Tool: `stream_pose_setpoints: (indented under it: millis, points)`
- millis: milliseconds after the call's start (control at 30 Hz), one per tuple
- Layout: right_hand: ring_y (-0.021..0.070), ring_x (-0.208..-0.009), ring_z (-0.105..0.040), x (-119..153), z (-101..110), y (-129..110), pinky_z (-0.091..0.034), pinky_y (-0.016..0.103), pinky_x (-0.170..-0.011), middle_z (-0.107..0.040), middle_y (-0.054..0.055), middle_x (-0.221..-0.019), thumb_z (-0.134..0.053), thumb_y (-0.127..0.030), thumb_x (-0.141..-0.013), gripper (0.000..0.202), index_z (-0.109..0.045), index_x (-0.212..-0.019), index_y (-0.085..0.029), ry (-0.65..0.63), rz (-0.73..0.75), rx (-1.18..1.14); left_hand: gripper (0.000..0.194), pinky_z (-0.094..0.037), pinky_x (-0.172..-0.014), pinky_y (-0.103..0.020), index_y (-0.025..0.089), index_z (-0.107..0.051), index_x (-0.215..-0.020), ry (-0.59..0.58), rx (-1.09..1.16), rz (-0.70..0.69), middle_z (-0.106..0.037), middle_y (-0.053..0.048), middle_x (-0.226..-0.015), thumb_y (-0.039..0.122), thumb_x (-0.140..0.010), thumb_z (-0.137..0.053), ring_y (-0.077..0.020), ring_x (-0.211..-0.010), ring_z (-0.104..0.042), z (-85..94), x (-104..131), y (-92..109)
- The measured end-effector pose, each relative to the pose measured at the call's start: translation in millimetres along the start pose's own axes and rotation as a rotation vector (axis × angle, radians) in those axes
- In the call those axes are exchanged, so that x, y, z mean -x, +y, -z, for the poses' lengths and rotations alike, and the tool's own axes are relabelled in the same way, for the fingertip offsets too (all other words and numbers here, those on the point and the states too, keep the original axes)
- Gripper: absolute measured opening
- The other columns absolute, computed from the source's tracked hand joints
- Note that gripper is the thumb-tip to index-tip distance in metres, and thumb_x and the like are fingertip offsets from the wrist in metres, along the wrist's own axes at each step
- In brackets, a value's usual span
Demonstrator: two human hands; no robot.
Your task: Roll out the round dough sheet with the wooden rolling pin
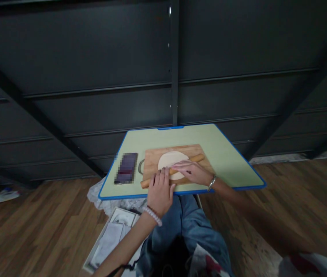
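Observation:
A wooden rolling pin [196, 157] lies slantwise across a flat round of pale dough [172, 157] on a wooden board [152, 155]. My left hand [160, 192] rests on the pin's left part, its fingers stretched out flat and its thumb apart. Farther right, my right hand [189, 171] lies over the middle of the pin with its fingers extended towards the left hand. The hands are close together and hide part of the pin and the dough's lower edge.
The board stands on a pale green, blue-edged small table [232, 169]. A dark phone [126, 168], partly pixelated, lies left of the board's metal handle [140, 167]. Below left is an open box [108, 234] with white items. A dark metal panel wall [102, 50] rises behind the table.

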State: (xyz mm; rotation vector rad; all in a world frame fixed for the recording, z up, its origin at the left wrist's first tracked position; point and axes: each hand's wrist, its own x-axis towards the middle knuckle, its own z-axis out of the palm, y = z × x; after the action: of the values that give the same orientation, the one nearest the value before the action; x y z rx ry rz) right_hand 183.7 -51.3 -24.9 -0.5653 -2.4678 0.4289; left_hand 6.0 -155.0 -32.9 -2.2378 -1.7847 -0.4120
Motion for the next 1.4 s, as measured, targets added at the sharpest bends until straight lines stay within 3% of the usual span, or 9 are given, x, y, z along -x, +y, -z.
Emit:
stream_pose_setpoints:
  millis: [167,300,433,733,967,1200,1400]
  points:
    - [0.0167,-0.115,-0.057,-2,1,9,-0.041,0.037,-0.104,-0.066,0.007,-0.119,-0.041,-0.019,-0.094,0.033,-0.064,-0.118,-0.02,-0.042,0.019,0.007,0.059,-0.032,-0.106,-0.047,0.002,-0.032,-0.141,-0.002,-0.065,0.101,-0.041,-0.02,-0.143,0.031,-0.091,-0.044,-0.0321,-0.129,-0.039,-0.3,13,27]
    - [0.017,-0.125,-0.048,-13,-1,7,-0.034,0.038,-0.109,-0.06,0.007,-0.128,-0.041,-0.025,-0.096,0.034,-0.06,-0.124,-0.018,-0.104,0.012,0.097,0.065,-0.031,-0.107,-0.047,0.001,-0.031,-0.142,-0.01,-0.07,0.146,-0.036,-0.021,-0.145,0.037,-0.09,-0.045,-0.034,-0.131,-0.037,-3.0,10,28]
    - [0.0172,-0.134,-0.036,-32,-9,4,-0.028,0.038,-0.112,-0.052,0.006,-0.137,-0.041,-0.023,-0.096,0.037,-0.053,-0.131,-0.018,-0.146,0.051,0.284,0.068,-0.031,-0.108,-0.047,-0.002,-0.03,-0.142,-0.029,-0.021,0.136,-0.037,-0.025,-0.144,0.044,-0.092,-0.04,-0.0345,-0.132,-0.036,-8.1,-5,5]
    - [0.0176,-0.135,-0.034,-70,-21,23,-0.024,0.036,-0.112,-0.049,0.009,-0.139,-0.036,-0.027,-0.098,0.039,-0.052,-0.131,-0.014,-0.217,0.05,0.442,0.063,-0.024,-0.112,-0.048,0.002,-0.033,-0.14,-0.024,-0.023,0.05,-0.038,-0.021,-0.145,0.044,-0.094,-0.032,-0.0305,-0.137,-0.031,-13.6,-41,-44]
    - [0.0213,-0.134,-0.035,-84,-27,34,-0.028,0.044,-0.108,-0.045,0.002,-0.143,-0.029,-0.032,-0.099,0.041,-0.052,-0.131,-0.023,-0.248,-0.122,0.452,0.059,-0.017,-0.115,-0.048,0.003,-0.03,-0.143,-0.103,-0.031,-0.019,-0.031,-0.017,-0.149,0.039,-0.097,-0.022,-0.0264,-0.14,-0.024,-21.1,-69,-75]
    - [0.0246,-0.135,-0.033,-95,-30,35,-0.025,0.052,-0.108,-0.047,0.007,-0.141,-0.026,-0.035,-0.099,0.043,-0.054,-0.128,-0.02,-0.223,-0.304,0.445,0.055,-0.019,-0.115,-0.045,0.006,-0.035,-0.141,-0.16,0.024,-0.06,-0.033,-0.012,-0.149,0.034,-0.097,-0.018,-0.0229,-0.141,-0.021,-33.8,-108,-101]
    - [0.0244,-0.134,-0.036,-95,-29,25,-0.027,0.051,-0.108,-0.049,0.01,-0.139,-0.025,-0.033,-0.099,0.041,-0.058,-0.12,-0.019,-0.15,-0.4,0.457,0.052,-0.016,-0.115,-0.046,0.012,-0.035,-0.142,-0.177,0.038,-0.072,-0.035,-0.009,-0.149,0.03,-0.095,-0.022,-0.0213,-0.141,-0.02,-44.9,-130,-109]
